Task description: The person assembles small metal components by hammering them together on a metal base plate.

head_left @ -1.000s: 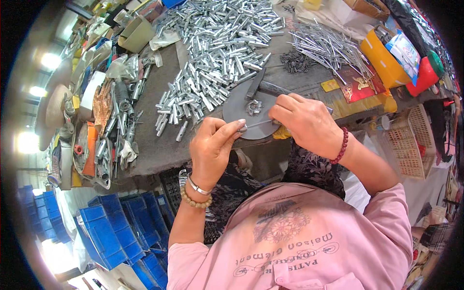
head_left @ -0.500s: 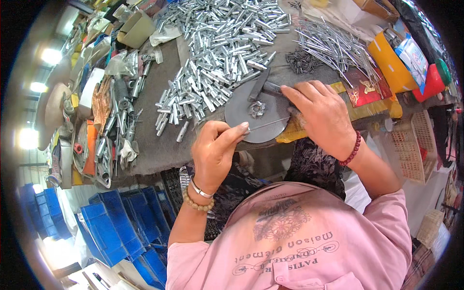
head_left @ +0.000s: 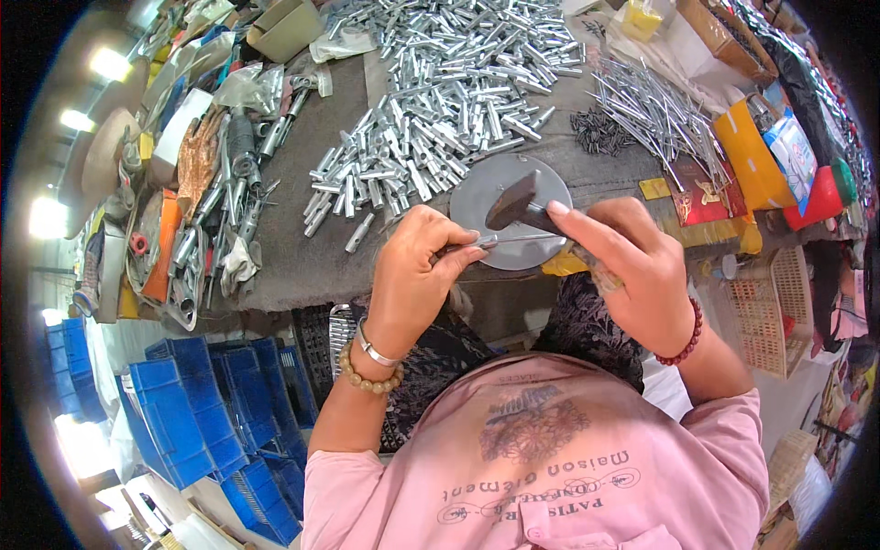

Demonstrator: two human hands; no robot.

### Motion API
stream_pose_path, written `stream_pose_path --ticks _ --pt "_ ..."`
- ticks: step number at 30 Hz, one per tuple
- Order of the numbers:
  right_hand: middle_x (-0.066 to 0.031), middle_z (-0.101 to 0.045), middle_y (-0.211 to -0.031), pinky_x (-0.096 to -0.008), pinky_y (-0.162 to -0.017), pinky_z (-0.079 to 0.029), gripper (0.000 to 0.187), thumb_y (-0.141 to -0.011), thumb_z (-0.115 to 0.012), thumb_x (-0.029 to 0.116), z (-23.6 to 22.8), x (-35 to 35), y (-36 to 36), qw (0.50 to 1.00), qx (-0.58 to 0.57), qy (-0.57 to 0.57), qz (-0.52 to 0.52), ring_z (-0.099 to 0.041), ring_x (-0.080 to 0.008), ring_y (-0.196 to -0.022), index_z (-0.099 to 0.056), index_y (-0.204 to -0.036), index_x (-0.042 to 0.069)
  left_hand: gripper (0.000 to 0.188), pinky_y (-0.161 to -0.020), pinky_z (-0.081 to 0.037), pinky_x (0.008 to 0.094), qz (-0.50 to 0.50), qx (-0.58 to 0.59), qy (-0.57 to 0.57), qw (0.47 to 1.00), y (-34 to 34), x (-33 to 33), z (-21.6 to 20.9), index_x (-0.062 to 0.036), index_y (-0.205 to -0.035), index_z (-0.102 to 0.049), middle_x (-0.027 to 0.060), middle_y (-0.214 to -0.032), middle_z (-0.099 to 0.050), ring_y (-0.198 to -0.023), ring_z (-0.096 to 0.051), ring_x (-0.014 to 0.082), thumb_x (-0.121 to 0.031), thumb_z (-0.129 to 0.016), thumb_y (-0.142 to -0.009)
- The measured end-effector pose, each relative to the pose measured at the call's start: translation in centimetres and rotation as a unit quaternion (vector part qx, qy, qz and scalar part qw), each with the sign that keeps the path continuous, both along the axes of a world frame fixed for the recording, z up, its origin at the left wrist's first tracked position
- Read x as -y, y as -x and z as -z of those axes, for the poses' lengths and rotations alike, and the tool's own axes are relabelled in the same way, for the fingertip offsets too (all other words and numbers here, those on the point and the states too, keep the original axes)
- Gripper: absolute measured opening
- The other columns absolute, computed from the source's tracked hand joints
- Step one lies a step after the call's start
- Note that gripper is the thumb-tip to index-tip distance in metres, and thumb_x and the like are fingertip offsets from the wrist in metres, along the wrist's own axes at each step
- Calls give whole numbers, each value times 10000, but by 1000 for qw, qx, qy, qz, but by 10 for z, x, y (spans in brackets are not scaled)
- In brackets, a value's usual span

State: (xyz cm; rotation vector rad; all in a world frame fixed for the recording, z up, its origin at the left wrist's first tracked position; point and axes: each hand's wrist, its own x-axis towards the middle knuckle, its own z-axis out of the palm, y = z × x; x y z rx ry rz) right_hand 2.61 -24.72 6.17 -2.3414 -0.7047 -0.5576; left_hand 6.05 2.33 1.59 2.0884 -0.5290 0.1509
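My left hand [head_left: 423, 266] is closed, its thumb and finger pinching a short silver metal tube [head_left: 481, 242]. From the tube's end a thin metal rod [head_left: 532, 238] runs across to my right hand [head_left: 642, 266], whose fingers are closed. That same hand grips a hammer [head_left: 515, 200], its dark head raised and tilted over a round grey metal disc [head_left: 550, 174]. The disc lies at the bench's front edge, its middle hidden behind the hammer head. I cannot tell how far the rod sits inside the tube.
A big pile of silver tubes [head_left: 458, 87] covers the back middle of the bench [head_left: 293, 206]. Thin rods [head_left: 655, 105] and small black pieces [head_left: 600, 131] lie to the right, near a yellow container [head_left: 747, 151]. Tools [head_left: 234, 188] crowd the left. Blue crates [head_left: 183, 412] stand below.
The hammer head has risen off the disc and tilted. The tube now shows beyond my left fingertips, lined up with the rod. The whole view has shifted slightly.
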Motion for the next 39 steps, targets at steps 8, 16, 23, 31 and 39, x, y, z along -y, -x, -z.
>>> stream_pose_path --ticks 8,16,23,31,39 --pt "-69 -601 -960 -376 -702 -567 591 -860 -664 12 14 -1 4 995 0 98 -1 -664 -254 -807 -710 -1424 183 180 -736 -492 292 2 -5 35 999 -2 0 7 -20 -1001 -800 50 -899 -651 -831 -616 161 18 -853 -833" --pt "-91 -625 -987 -445 -765 -560 514 -829 -681 5 16 3 -21 993 28 110 29 -672 -306 -880 -727 -1319 153 191 -732 -492 292 -14 23 -8 1000 4 2 5 -23 -1027 -811 39 -922 -621 -825 -605 164 10 -850 -842" --pt "-117 -638 -987 -480 -780 -559 169 -836 -755 85 10 -19 11 984 -118 129 20 -689 -348 -934 -624 -943 71 222 -732 -501 296 -29 55 -42 997 7 0 5 -48 -1066 -826 52 -966 -631 -826 -607 174 -8 -851 -849" --pt "-109 -702 -767 -339 -648 -527 310 -869 -694 6 35 -17 21 867 -461 -170 -78 -671 -186 -672 -697 -1179 -2 448 -616 -495 261 -106 16 69 992 53 14 16 -89 -1439 -668 67 -989 -730 -724 -635 85 -38 -744 -1001" --pt "-4 -655 -773 -260 -613 -475 313 -895 -683 -12 36 -34 38 773 -573 -263 -63 -572 -46 -687 -676 -1208 -11 633 -495 -515 182 -119 -295 336 887 73 37 19 -90 -1677 -283 140 -1075 -751 -657 -665 84 -92 -570 -1114"
